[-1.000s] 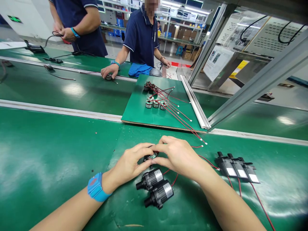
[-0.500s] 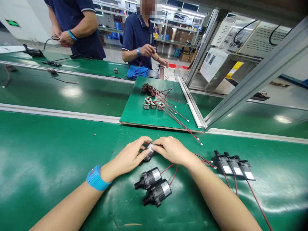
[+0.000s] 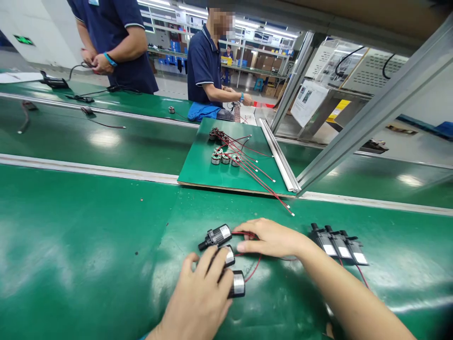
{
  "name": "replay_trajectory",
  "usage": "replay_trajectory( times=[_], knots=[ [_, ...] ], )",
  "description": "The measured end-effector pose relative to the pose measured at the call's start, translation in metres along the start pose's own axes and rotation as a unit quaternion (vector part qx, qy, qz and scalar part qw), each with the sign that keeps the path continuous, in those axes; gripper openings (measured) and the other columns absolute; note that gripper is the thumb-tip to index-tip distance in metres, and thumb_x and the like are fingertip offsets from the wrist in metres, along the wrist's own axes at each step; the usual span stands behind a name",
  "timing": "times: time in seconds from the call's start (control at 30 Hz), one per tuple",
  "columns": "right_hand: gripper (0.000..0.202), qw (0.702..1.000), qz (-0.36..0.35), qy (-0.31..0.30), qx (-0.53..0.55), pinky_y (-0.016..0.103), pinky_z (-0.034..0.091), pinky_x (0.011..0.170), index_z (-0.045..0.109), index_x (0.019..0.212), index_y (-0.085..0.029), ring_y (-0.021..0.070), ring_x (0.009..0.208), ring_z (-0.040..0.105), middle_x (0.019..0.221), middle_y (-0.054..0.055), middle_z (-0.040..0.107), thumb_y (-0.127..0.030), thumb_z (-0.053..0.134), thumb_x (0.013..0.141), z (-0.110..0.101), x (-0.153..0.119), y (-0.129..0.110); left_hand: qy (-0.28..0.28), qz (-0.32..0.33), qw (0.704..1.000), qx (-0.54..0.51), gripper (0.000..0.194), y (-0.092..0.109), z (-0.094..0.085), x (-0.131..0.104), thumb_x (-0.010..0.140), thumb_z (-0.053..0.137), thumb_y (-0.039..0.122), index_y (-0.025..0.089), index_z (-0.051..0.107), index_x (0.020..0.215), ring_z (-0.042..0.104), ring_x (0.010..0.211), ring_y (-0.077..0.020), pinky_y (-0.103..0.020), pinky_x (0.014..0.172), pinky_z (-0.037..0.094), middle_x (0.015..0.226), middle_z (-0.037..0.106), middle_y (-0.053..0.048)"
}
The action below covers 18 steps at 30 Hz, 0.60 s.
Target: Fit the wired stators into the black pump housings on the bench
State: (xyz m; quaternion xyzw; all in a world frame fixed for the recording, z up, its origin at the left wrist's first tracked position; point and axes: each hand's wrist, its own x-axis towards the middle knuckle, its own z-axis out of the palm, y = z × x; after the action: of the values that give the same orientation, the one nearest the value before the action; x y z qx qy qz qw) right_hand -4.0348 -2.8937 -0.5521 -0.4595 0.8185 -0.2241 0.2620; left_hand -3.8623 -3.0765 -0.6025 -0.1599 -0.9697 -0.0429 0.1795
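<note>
Three black water pumps with white labels lie side by side in front of me. The far pump [image 3: 220, 234] is uncovered, its nozzle to the left. My left hand [image 3: 203, 285] curls over the other two, its fingers on the middle pump [image 3: 230, 255] and its thumb side against the near pump [image 3: 239, 284], hiding their nozzle ends. My right hand [image 3: 271, 238] is just right of the far pump, thumb and forefinger apart, over the red wires [image 3: 240, 233]. Whether its hidden fingers touch the wires cannot be seen.
More black pumps [image 3: 339, 245] stand in a row at right. A raised green board [image 3: 198, 165] holds several small motor stators [image 3: 225, 158] with red leads hanging over its edge. A metal frame post [image 3: 354, 137] slants at right. Two co-workers stand behind the far bench [image 3: 159, 104].
The far pump, between both hands before, now lies free on the bench. My left hand has come back toward me onto the nearer pumps; my right hand has shifted right and down to the wires.
</note>
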Motion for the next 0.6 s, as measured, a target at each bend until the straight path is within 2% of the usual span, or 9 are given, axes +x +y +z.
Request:
replay_trajectory(
  times=[0.07, 0.13, 0.23, 0.3, 0.37, 0.47, 0.53, 0.6],
  knots=[
    [0.071, 1.000, 0.007, 0.003, -0.013, 0.032, 0.047, 0.089, 0.052, 0.144, -0.031, 0.0228, 0.103, 0.064, 0.121, 0.005, 0.070, -0.063, 0.070, 0.084, 0.004, -0.020, 0.002, -0.002, -0.026, 1.000, -0.006, 0.039, -0.017, -0.002, -0.004, 0.076, 0.079, 0.048, 0.032, 0.069, 0.110, 0.055, 0.128, -0.0389, -0.054, 0.092, 0.045, 0.145, 0.060, -0.008],
    [0.083, 0.998, 0.020, 0.022, -0.059, 0.036, 0.047, 0.095, 0.042, 0.151, -0.033, 0.0255, 0.110, 0.062, 0.125, 0.006, 0.068, -0.059, 0.077, 0.080, 0.017, -0.039, 0.005, -0.010, -0.044, 0.999, -0.003, 0.060, -0.035, -0.005, -0.006, 0.074, 0.082, 0.039, 0.034, 0.061, 0.130, 0.051, 0.134, -0.0434, -0.056, 0.093, 0.050, 0.154, 0.051, -0.011],
    [0.069, 0.980, 0.046, 0.087, -0.174, 0.043, 0.050, 0.095, 0.038, 0.154, -0.029, 0.0264, 0.104, 0.064, 0.117, 0.009, 0.069, -0.034, 0.068, 0.092, 0.055, -0.058, 0.009, -0.100, -0.092, 0.990, -0.042, 0.090, -0.058, -0.009, -0.001, 0.072, 0.085, 0.028, 0.032, 0.041, 0.151, 0.060, 0.127, -0.0404, -0.052, 0.094, 0.057, 0.161, 0.038, -0.015],
    [0.064, 0.961, 0.047, 0.133, -0.237, 0.043, 0.053, 0.093, 0.033, 0.156, -0.024, 0.0246, 0.096, 0.065, 0.109, 0.010, 0.070, -0.013, 0.051, 0.096, 0.084, -0.065, 0.008, -0.171, -0.103, 0.975, -0.099, 0.096, -0.074, -0.009, 0.009, 0.074, 0.084, 0.025, 0.030, 0.033, 0.155, 0.060, 0.129, -0.0353, -0.049, 0.102, 0.055, 0.162, 0.037, -0.015],
    [0.077, 0.950, 0.032, 0.161, -0.264, 0.038, 0.057, 0.088, 0.021, 0.160, -0.019, 0.0225, 0.093, 0.066, 0.109, 0.010, 0.069, 0.000, 0.038, 0.088, 0.108, -0.070, 0.002, -0.214, -0.072, 0.962, -0.156, 0.095, -0.089, -0.009, 0.023, 0.077, 0.081, 0.020, 0.029, 0.030, 0.156, 0.049, 0.140, -0.0306, -0.047, 0.114, 0.046, 0.162, 0.038, -0.013],
    [0.096, 0.945, 0.012, 0.184, -0.269, 0.028, 0.061, 0.075, 0.001, 0.162, -0.014, 0.0216, 0.093, 0.069, 0.116, 0.013, 0.069, 0.003, 0.038, 0.075, 0.130, -0.077, -0.010, -0.252, 0.012, 0.943, -0.217, 0.092, -0.108, -0.008, 0.051, 0.079, 0.078, 0.012, 0.035, 0.031, 0.155, 0.036, 0.149, -0.0261, -0.046, 0.121, 0.037, 0.164, 0.034, -0.008],
    [0.101, 0.941, 0.007, 0.200, -0.271, 0.024, 0.061, 0.066, -0.010, 0.160, -0.011, 0.0212, 0.089, 0.071, 0.115, 0.012, 0.070, 0.002, 0.038, 0.072, 0.141, -0.084, -0.015, -0.278, 0.064, 0.929, -0.237, 0.093, -0.112, -0.007, 0.073, 0.077, 0.078, 0.008, 0.038, 0.034, 0.153, 0.034, 0.150, -0.0264, -0.046, 0.121, 0.036, 0.165, 0.032, -0.006],
    [0.102, 0.940, 0.013, 0.210, -0.267, 0.021, 0.061, 0.060, -0.015, 0.159, -0.012, 0.0189, 0.083, 0.073, 0.113, 0.010, 0.073, 0.003, 0.037, 0.073, 0.154, -0.094, -0.014, -0.301, 0.113, 0.914, -0.248, 0.094, -0.104, -0.007, 0.095, 0.073, 0.080, 0.006, 0.038, 0.039, 0.151, 0.034, 0.149, -0.0282, -0.047, 0.121, 0.036, 0.165, 0.030, -0.007]
  ],
)
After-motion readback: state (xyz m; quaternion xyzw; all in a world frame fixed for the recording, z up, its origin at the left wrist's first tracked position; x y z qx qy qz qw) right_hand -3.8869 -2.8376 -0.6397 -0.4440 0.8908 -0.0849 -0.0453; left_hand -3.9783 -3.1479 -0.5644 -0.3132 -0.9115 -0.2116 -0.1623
